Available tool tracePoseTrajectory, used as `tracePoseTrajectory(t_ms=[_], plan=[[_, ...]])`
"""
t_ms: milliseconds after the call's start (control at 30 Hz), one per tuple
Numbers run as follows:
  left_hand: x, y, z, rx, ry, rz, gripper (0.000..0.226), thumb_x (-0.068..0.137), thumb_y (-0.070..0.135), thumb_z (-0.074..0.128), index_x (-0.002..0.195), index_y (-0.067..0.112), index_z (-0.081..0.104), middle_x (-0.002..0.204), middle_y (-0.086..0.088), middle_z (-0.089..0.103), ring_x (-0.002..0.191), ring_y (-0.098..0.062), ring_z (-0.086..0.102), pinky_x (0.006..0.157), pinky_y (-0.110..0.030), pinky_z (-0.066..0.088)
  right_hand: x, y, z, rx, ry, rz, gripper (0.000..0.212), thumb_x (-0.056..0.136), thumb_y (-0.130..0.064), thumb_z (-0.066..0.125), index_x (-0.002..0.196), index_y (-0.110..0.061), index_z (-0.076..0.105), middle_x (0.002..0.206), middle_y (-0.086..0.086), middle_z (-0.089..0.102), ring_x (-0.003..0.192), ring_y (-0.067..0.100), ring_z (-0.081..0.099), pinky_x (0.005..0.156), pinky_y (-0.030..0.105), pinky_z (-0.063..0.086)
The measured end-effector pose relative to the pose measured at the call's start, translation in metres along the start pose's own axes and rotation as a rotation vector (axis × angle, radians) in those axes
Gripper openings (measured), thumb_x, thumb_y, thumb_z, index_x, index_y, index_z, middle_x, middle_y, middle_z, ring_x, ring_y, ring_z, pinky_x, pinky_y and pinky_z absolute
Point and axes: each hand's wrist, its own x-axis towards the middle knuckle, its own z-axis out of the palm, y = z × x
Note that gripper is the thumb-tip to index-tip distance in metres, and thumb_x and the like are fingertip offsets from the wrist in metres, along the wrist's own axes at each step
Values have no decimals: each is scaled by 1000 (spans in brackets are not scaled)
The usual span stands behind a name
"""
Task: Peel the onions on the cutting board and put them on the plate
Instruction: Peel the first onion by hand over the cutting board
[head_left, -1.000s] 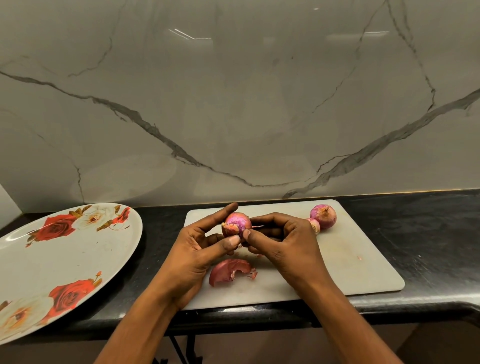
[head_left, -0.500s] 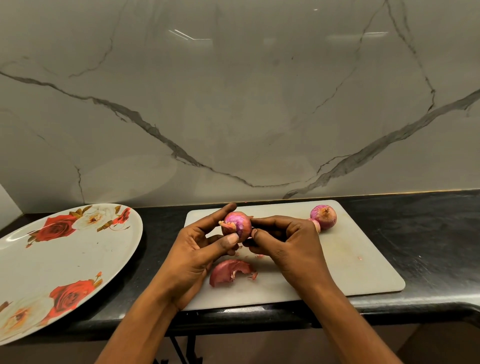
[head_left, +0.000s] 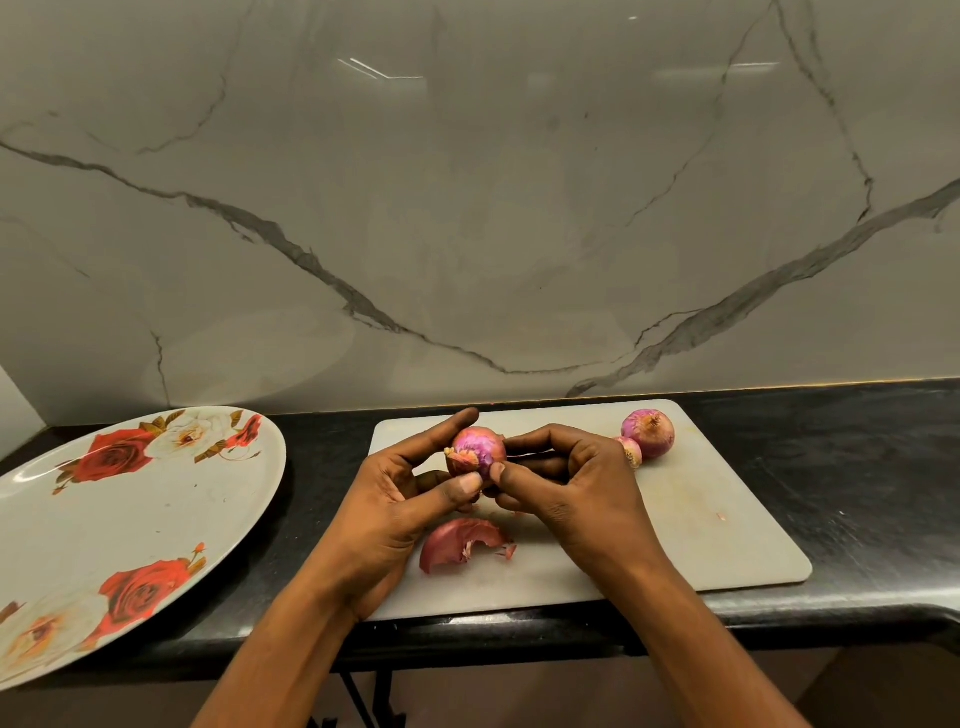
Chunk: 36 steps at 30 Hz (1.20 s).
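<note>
In the head view, your left hand (head_left: 395, 514) grasps a partly skinned red onion (head_left: 475, 452) just above the white cutting board (head_left: 701, 525), forefinger behind it and thumb at its front. Your right hand (head_left: 576, 488) pinches the same onion's near side, thumb tip pressed to the skin. A loose peel (head_left: 462, 543) lies on the board below your hands. A large onion (head_left: 649, 434) and a small onion (head_left: 631, 451) sit touching near the board's far right corner. The rose-patterned plate (head_left: 130, 519) rests to your left on the black counter (head_left: 857, 467)
</note>
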Motion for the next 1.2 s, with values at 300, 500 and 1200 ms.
tracePoseTrajectory(t_ms=[300, 500, 1200], plan=[[0, 1, 1, -21, 15, 11, 64, 76, 8, 77, 137, 24, 68, 127, 0, 75, 113, -26, 74, 92, -32, 62, -1, 2, 0, 17, 42, -16, 20, 95, -3, 72, 111, -12, 80, 93, 4, 82, 85, 21, 81, 77, 35, 66], [0, -1, -1, 12, 18, 20, 64, 82, 7, 76, 140, 29, 66, 130, 2, 72, 118, -26, 71, 91, -29, 60, -3, 1, 1, 5, 84, -21, 16, 95, -11, 73, 107, -17, 80, 93, 0, 82, 84, 19, 81, 75, 33, 66], [-2, -4, -1, 125, -23, 51, 62, 92, -4, 70, 146, 24, 60, 140, 2, 69, 129, -22, 66, 105, -43, 57, -4, -8, 2, 64, -28, 6, 31, 76, -32, 82, 106, -26, 80, 97, 0, 83, 88, 20, 81, 74, 30, 65]])
